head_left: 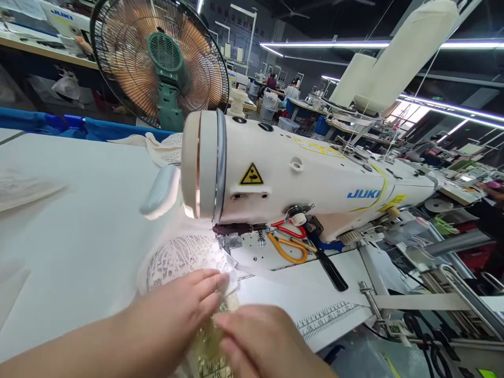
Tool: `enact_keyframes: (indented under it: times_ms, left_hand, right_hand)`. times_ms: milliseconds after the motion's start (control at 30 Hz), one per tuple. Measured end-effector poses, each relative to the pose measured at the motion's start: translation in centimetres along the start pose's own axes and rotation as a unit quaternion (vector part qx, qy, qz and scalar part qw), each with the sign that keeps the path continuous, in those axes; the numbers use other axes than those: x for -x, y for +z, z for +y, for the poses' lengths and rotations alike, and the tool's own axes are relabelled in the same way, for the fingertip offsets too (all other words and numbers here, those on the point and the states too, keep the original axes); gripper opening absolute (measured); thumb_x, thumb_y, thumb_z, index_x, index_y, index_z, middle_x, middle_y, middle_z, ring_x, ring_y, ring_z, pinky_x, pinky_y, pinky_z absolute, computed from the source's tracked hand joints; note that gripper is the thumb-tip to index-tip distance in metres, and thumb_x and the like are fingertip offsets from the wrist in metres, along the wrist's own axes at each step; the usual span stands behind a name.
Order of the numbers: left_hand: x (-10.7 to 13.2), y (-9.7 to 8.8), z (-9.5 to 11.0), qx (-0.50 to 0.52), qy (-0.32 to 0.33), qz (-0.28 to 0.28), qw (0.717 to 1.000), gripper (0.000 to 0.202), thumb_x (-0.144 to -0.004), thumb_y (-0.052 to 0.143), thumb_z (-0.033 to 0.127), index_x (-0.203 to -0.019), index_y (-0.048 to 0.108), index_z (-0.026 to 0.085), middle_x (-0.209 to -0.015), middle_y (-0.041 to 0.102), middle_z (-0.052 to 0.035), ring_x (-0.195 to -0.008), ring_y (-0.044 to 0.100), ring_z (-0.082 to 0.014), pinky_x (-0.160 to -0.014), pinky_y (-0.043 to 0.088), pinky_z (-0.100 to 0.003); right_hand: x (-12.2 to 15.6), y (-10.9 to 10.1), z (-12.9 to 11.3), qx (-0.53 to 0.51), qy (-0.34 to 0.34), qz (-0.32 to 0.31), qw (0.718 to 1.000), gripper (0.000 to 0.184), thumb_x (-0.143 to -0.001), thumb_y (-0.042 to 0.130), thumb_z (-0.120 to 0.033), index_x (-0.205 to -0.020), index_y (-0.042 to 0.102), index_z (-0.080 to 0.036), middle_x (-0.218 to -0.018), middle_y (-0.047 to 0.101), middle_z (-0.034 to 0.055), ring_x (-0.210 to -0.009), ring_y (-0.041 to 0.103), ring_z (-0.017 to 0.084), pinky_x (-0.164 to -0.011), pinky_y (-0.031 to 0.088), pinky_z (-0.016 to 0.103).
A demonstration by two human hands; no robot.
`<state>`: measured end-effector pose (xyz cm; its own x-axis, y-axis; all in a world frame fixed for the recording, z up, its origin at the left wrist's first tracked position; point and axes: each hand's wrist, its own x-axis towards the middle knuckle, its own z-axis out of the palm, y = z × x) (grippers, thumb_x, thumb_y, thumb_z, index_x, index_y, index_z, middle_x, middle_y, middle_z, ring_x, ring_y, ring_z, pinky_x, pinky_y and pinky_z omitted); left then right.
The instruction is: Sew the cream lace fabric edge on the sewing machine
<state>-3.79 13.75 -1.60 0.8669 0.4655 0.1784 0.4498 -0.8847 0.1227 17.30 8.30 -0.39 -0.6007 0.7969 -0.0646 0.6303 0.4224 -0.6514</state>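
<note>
White lace fabric (177, 260) lies on the sewing machine bed, its edge at the presser foot (226, 244) under the lit needle area. My left hand (192, 296) rests on the fabric just in front of the foot, fingers stretched out flat. Beside it, nearer to me, my right hand (260, 336) is closed, thumb and fingers pinched at the fabric's near edge; motion blurs it a little. Between my wrists shows a yellowish, shiny patch (210, 349) with dark marks, which I cannot make out. The white JUKI sewing machine (260, 168) stands above the fabric.
Orange-handled scissors (289, 249), a red-handled tool (289, 229) and a black-handled tool (333, 270) lie under the machine arm. A printed ruler scale (328, 320) marks the table. Other fabric pieces (27, 189) lie left. A large fan (161, 58) stands behind; people work farther back.
</note>
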Motion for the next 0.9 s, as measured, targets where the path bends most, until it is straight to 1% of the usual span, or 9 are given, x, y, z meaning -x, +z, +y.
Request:
enact_keyframes:
  times_ms: [67,133,233,333,467,567,667,767,900]
  left_hand:
    - [0.9,0.8,1.2,0.006,-0.017,0.09,0.996,0.043,-0.082,0.063,0.023,-0.124,0.072,0.018,-0.137,0.072,-0.0091,-0.123,0.068,-0.0246,-0.115,0.05,-0.034]
    - [1.6,1.3,1.7,-0.005,-0.019,0.144,0.989,0.042,-0.088,0.052,0.016,-0.125,0.07,0.02,-0.134,0.073,-0.0063,-0.124,0.068,-0.0225,-0.118,0.046,-0.035]
    - [2.1,1.2,1.1,-0.004,-0.018,0.145,0.989,0.042,-0.094,0.044,0.013,-0.127,0.068,0.023,-0.135,0.073,-0.0033,-0.127,0.065,-0.0193,-0.123,0.039,-0.035]
    - [2.0,0.6,0.0,0.017,-0.013,0.14,0.99,0.039,-0.097,0.042,0.016,-0.126,0.067,0.025,-0.132,0.075,-0.0002,-0.126,0.065,-0.0179,-0.125,0.034,-0.034]
    - [1.5,-0.2,-1.3,0.061,-0.003,0.123,0.991,0.046,-0.094,0.049,0.021,-0.136,0.063,0.03,-0.127,0.077,0.0015,-0.121,0.067,-0.0202,-0.124,0.034,-0.037]
    - [1.1,-0.6,-2.1,0.096,0.012,0.115,0.989,0.045,-0.09,0.053,0.02,-0.132,0.066,0.029,-0.119,0.078,-0.001,-0.116,0.068,-0.0216,-0.124,0.034,-0.039]
    - [0.8,-0.8,-2.8,0.106,0.027,0.122,0.987,0.039,-0.092,0.051,0.019,-0.126,0.069,0.027,-0.115,0.079,-0.0024,-0.114,0.068,-0.0221,-0.124,0.035,-0.04]
    - [0.5,-0.9,-3.5,0.092,0.031,0.138,0.986,0.035,-0.094,0.048,0.017,-0.12,0.07,0.026,-0.113,0.079,-0.0036,-0.112,0.069,-0.0229,-0.121,0.039,-0.041]
    - [0.1,-0.8,-4.5,0.091,0.042,0.147,0.984,0.036,-0.093,0.047,0.014,-0.118,0.071,0.024,-0.109,0.08,-0.0055,-0.11,0.069,-0.0243,-0.118,0.043,-0.044]
  right_hand:
    - [-0.2,-2.3,0.6,0.136,0.005,0.014,0.991,0.037,-0.092,0.051,-0.021,-0.125,0.069,-0.02,-0.098,0.072,0.0102,-0.09,0.063,0.026,-0.077,0.05,0.035]
    - [-0.8,-3.5,1.2,0.226,0.017,-0.004,0.974,0.041,-0.091,0.052,-0.014,-0.127,0.068,-0.023,-0.1,0.069,0.0092,-0.09,0.06,0.025,-0.074,0.047,0.033]
    - [-1.3,-3.6,1.7,0.283,0.024,-0.039,0.958,0.037,-0.09,0.054,-0.01,-0.121,0.068,-0.024,-0.1,0.067,0.0071,-0.088,0.057,0.023,-0.07,0.043,0.031]
    - [-1.3,-3.1,1.9,0.293,0.014,-0.036,0.955,0.034,-0.089,0.055,-0.009,-0.118,0.068,-0.022,-0.098,0.065,0.0069,-0.087,0.055,0.022,-0.07,0.041,0.031]
    - [-1.5,-2.7,1.8,0.291,0.012,-0.032,0.956,0.039,-0.088,0.055,-0.01,-0.125,0.066,-0.02,-0.097,0.063,0.0082,-0.086,0.055,0.022,-0.067,0.041,0.031]
    - [-2.1,-2.7,1.6,0.306,0.021,-0.044,0.951,0.048,-0.089,0.056,-0.014,-0.136,0.062,-0.02,-0.096,0.065,0.0096,-0.085,0.059,0.024,-0.065,0.042,0.033]
    - [-3.0,-3.1,1.1,0.321,0.018,-0.065,0.945,0.057,-0.088,0.057,-0.019,-0.145,0.057,-0.017,-0.095,0.07,0.0121,-0.084,0.064,0.027,-0.064,0.046,0.034]
    - [-4.1,-3.7,0.0,0.332,0.034,-0.107,0.937,0.066,-0.084,0.06,-0.018,-0.149,0.052,-0.011,-0.092,0.075,0.014,-0.081,0.068,0.026,-0.059,0.048,0.032]
    - [-5.7,-4.4,-1.8,0.347,0.098,-0.194,0.912,0.084,-0.079,0.065,-0.015,-0.159,0.037,-0.006,-0.086,0.077,0.0153,-0.069,0.071,0.026,-0.052,0.048,0.03]
